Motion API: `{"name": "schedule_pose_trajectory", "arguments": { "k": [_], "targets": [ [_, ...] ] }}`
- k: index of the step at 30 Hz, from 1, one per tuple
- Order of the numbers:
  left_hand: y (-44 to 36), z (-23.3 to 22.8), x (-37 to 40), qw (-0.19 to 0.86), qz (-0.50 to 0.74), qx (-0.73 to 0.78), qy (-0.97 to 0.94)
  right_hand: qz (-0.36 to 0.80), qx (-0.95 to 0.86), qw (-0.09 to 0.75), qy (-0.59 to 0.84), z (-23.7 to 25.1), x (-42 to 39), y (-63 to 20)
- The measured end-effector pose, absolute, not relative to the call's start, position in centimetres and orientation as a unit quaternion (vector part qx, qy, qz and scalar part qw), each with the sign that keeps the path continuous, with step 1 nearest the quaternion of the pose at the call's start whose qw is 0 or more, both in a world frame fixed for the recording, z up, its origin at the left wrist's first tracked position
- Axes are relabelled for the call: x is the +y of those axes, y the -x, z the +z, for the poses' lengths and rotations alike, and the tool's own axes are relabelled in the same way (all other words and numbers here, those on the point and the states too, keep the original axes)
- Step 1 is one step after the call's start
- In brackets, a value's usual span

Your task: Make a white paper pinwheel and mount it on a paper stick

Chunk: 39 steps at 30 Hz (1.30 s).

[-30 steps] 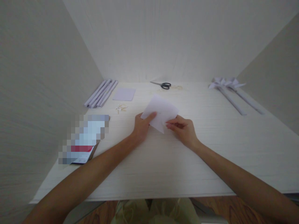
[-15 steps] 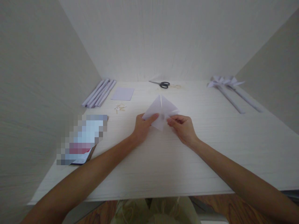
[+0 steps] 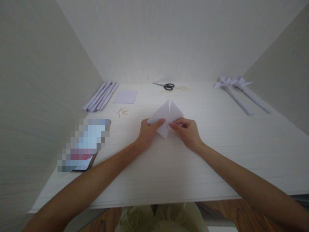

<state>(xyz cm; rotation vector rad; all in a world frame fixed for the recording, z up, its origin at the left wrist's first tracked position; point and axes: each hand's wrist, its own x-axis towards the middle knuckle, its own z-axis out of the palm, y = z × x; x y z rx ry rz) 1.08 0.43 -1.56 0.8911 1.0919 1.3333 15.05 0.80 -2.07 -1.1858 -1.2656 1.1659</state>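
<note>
Head view: both hands, left hand (image 3: 147, 132) and right hand (image 3: 187, 130), pinch the folded paper (image 3: 166, 116); scissors (image 3: 165, 85) lie beyond them, paper rolls (image 3: 100, 96) far left, nothing between.

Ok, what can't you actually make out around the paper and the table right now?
Head view only:
- Folded paper: its near corners sit under the left hand and right hand.
- Flat item at the table's left: pixelated over.
- Small pale bits: too small to identify.
- Scissors: blades faint against the table.

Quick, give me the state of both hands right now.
Left hand: closed, pinching the left side of the folded white paper.
Right hand: closed, pinching the paper's right side.
</note>
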Motion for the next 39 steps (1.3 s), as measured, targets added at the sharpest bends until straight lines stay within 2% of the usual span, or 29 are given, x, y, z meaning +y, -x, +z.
{"name": "schedule_pose_trajectory", "arguments": {
  "k": [25, 39],
  "targets": [
    [-1.16, -1.99, 0.51, 0.583, 0.555, 0.459, -0.376, 0.472, -0.524, 0.502, 0.501, -1.86, 0.56, -15.04],
    [-1.21, -1.72, 0.29, 0.51, 0.534, 0.536, -0.41, 0.439, -0.544, 0.485, 0.526, -1.25, 0.34, -14.76]
  ]
}}
